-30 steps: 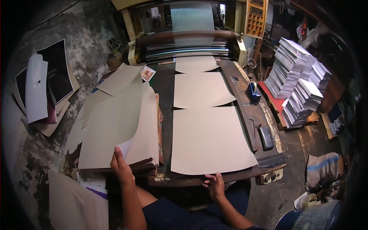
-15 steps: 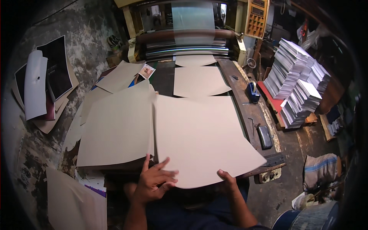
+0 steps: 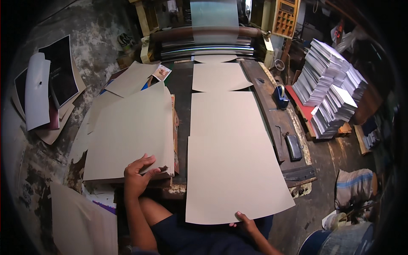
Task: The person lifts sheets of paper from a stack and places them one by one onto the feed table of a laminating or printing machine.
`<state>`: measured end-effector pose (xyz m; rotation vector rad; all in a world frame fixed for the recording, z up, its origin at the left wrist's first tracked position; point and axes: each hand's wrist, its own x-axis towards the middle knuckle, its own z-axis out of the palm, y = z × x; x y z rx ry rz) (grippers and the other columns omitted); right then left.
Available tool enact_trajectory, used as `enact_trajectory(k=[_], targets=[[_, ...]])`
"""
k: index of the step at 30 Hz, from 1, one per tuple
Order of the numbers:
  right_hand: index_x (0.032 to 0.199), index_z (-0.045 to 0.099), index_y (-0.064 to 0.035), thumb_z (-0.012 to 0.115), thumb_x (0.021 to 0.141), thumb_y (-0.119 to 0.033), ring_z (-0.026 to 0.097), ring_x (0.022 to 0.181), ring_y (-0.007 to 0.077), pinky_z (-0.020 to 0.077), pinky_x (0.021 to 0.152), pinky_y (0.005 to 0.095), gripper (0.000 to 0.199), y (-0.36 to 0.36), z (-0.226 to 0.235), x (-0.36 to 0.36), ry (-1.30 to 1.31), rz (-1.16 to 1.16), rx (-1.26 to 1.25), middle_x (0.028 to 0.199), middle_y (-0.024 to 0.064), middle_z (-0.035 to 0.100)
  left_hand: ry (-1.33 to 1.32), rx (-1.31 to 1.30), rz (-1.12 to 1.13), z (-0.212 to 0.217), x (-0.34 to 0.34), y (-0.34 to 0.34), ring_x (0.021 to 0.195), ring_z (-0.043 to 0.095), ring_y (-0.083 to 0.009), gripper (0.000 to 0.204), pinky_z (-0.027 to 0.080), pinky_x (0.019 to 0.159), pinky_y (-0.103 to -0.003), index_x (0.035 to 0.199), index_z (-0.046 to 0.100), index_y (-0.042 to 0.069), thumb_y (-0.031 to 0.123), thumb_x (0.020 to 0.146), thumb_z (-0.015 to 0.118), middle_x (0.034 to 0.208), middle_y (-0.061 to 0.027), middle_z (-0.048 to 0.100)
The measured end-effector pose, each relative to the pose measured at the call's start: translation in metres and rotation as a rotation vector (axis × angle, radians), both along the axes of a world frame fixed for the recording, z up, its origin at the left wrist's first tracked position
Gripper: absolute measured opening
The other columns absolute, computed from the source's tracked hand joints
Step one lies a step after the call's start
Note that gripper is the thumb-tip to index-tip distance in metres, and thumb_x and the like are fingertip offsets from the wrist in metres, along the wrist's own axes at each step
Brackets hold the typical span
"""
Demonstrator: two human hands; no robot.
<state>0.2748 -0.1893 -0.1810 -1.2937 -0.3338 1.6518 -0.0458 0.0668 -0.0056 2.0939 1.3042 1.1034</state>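
Note:
A large beige sheet of board [image 3: 238, 178] lies at the near end of the machine table, its near edge hanging over my lap. My right hand [image 3: 245, 222] is closed on that near edge, thumb on top and fingertips underneath. Beyond it, another beige sheet [image 3: 223, 112] lies partly under its far edge. To the left rests a stack of beige sheets [image 3: 123, 136]. My left hand [image 3: 140, 170] is at the stack's near right corner, thumb and fingers apart; whether it touches the top sheet I cannot tell.
More sheets [image 3: 219, 76] lead toward the rollers [image 3: 208, 49] under a translucent film [image 3: 214, 21]. A tape dispenser [image 3: 280, 97] and a dark case [image 3: 293, 147] sit on the right rail. Paper stacks [image 3: 323, 72] stand at right, a drum [image 3: 340, 242] at lower right.
My left hand has left the sheet's near left corner and moved left to the stack. My right hand and its sheet have come nearer to me. The farther sheets have shifted toward the rollers.

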Motion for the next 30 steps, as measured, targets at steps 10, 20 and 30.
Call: enact_trajectory(k=[10, 20, 30], targets=[[0.114, 0.054, 0.0040, 0.051, 0.097, -0.034, 0.065, 0.079, 0.0261, 0.0474, 0.070, 0.0333, 0.042, -0.004, 0.008, -0.010, 0.011, -0.062, 0.033, 0.096, 0.0166, 0.065, 0.014, -0.078, 0.189, 0.006, 0.005, 0.001, 0.068, 0.059, -0.0276, 0.041, 0.046, 0.066, -0.035, 0.082, 0.062, -0.004, 0.034, 0.097, 0.057, 0.074, -0.0191, 0.062], [0.119, 0.051, 0.0047, 0.050, 0.098, -0.033, 0.063, 0.085, 0.0273, 0.0466, 0.072, 0.0341, 0.043, 0.003, 0.021, -0.018, 0.051, -0.068, 0.047, 0.101, 0.0175, 0.063, 0.016, 0.079, 0.293, 0.001, 0.016, -0.015, 0.052, 0.037, -0.0236, 0.045, 0.037, 0.053, -0.038, 0.069, 0.049, -0.003, 0.029, 0.101, 0.050, 0.056, -0.0172, 0.040], [0.114, 0.051, 0.0026, 0.051, 0.098, -0.037, 0.057, 0.078, 0.0224, 0.0464, 0.073, 0.0353, 0.042, 0.064, -0.002, 0.004, 0.301, -0.188, 0.082, 0.095, 0.0148, 0.061, -0.496, 0.173, 0.482, -0.005, 0.027, -0.015, 0.079, 0.058, -0.0152, 0.041, 0.048, 0.076, -0.033, 0.098, 0.064, -0.006, 0.032, 0.103, 0.048, 0.084, -0.0123, 0.067]])
